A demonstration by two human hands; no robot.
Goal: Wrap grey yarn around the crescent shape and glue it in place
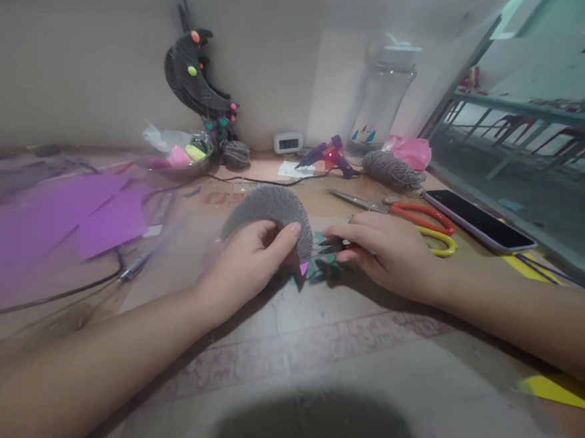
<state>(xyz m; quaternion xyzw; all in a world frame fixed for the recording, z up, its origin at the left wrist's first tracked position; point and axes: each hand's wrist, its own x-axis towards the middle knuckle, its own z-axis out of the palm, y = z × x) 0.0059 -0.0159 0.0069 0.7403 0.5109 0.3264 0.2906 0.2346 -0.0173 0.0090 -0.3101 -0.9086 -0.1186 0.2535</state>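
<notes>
My left hand point(254, 248) grips a grey yarn-wrapped crescent point(274, 203) by its right end, thumb on top. A small purple patch point(304, 268) and a dark pointed tip show below that end. To its right, my right hand point(382, 246) is closed in a pinch just above the table. Between its thumb and fingers sits a small dark thing point(337, 244), too blurred to name. Teal pieces point(326, 268) lie under and beside these fingers. Scissors point(366, 202) with orange and yellow handles lie behind my right hand, partly hidden by it.
A glue gun point(331, 156) with a red light lies at the back, beside grey yarn point(393, 170) and a clear bottle point(382, 102). A phone point(480, 219) rests near the right edge. Purple sheets point(106, 212) and a cable point(52, 302) are at left. A decorated dark crescent point(189, 73) hangs on the wall.
</notes>
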